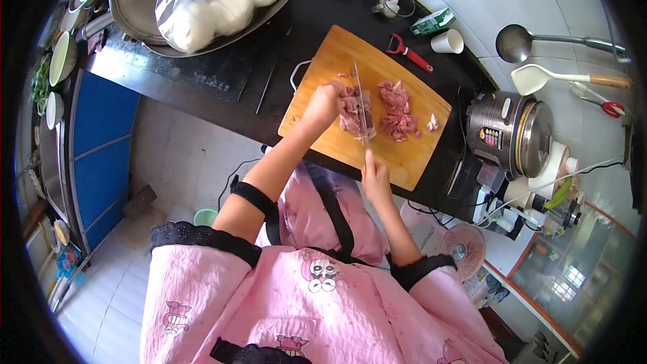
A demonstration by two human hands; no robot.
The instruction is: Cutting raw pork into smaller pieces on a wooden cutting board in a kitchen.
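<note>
A wooden cutting board (pixel 323 71) lies on the dark countertop before me. My right hand (pixel 376 179) is closed around the handle of a kitchen knife (pixel 359 96), whose blade stands nearly edge-down over a piece of raw meat (pixel 351 117). At the far left end of this piece, my left hand (pixel 326 103) holds the meat with bent fingers, left of the blade. Right of the knife lies a pile of cut raw meat (pixel 398 111). A small pale scrap (pixel 432 122) sits near the board's right edge, and a tiny bit of meat lies above my left hand.
A large metal pan (pixel 134 7) with a plastic bag of white buns (pixel 227 7) stands at upper left. Beyond the board are a red peeler (pixel 412 55), a paper cup (pixel 448 42), a green box (pixel 433 22) and a glass mug (pixel 397 2). An electric cooker (pixel 495 131) stands right.
</note>
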